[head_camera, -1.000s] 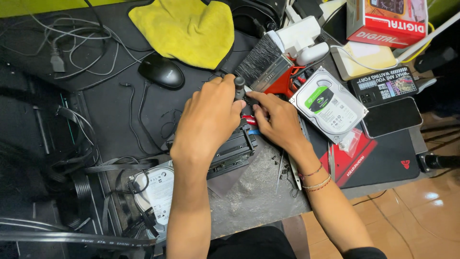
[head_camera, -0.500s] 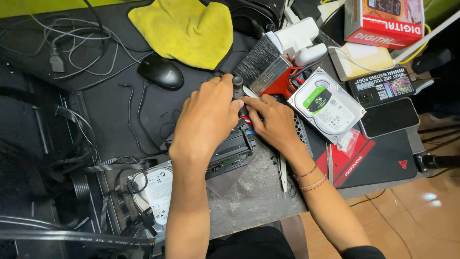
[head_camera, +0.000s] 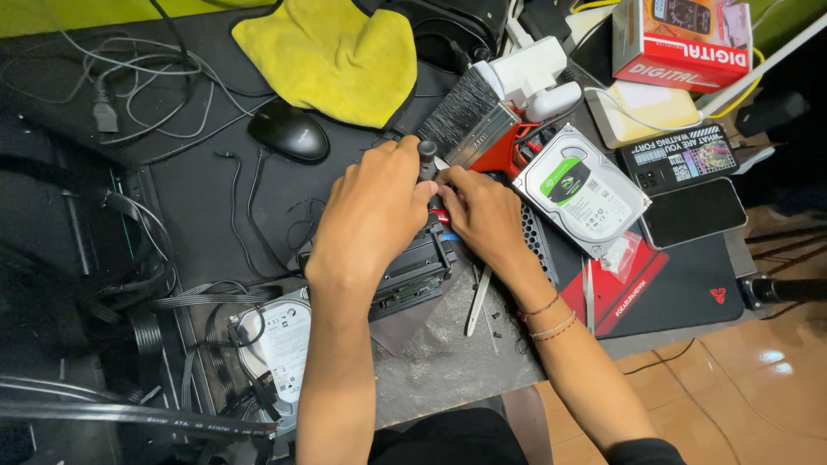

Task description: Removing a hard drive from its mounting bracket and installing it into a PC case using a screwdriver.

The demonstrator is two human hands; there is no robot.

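Observation:
My left hand [head_camera: 370, 215] lies palm down over a black drive unit [head_camera: 412, 277] on the desk and holds it steady. Its fingertips reach the black cap of a small screwdriver [head_camera: 426, 151]. My right hand [head_camera: 484, 215] is pinched around that screwdriver just below the cap, and a red and blue part of its grip shows between the two hands. The tip and the spot it touches are hidden by my fingers.
A bare hard drive with a green label [head_camera: 581, 191] lies right of my hands, beside a brush [head_camera: 469, 116] and a dark phone [head_camera: 693, 211]. A second hard drive [head_camera: 280, 340] sits among cables at lower left. A mouse [head_camera: 289, 131], yellow cloth [head_camera: 332, 52] and red box [head_camera: 680, 39] lie behind.
Both hands stay on the black drive unit and the screwdriver. My right hand has edged slightly closer to the left one.

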